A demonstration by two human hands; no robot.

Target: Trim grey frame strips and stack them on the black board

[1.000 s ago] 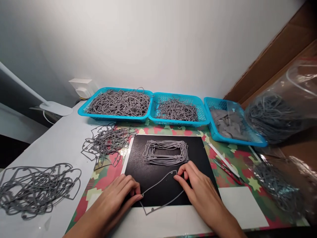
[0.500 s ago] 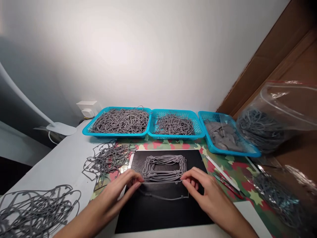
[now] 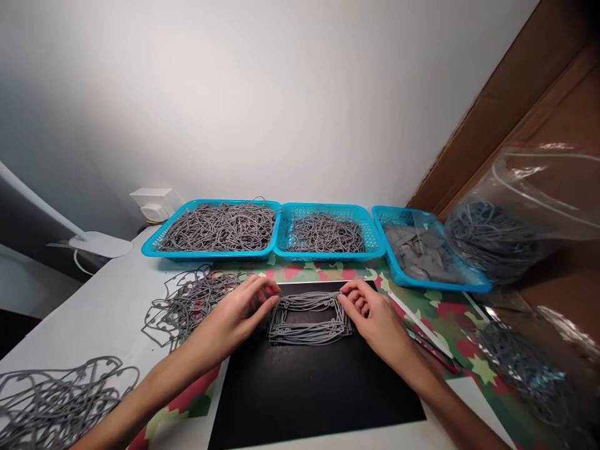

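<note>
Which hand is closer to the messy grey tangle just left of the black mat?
The left. The left hand is just right of the tangle, partly covering it in view; the right hand is farther away, at the far right corner of the neat stack.

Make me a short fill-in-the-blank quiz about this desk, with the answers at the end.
1. The blue baskets along the wall number ____.
2. The mat directly under the grey stack is colored ____.
3. Of the stack's near and far corners, the left hand and right hand are at the ____ ones.

Missing words: three; black; far.
</note>
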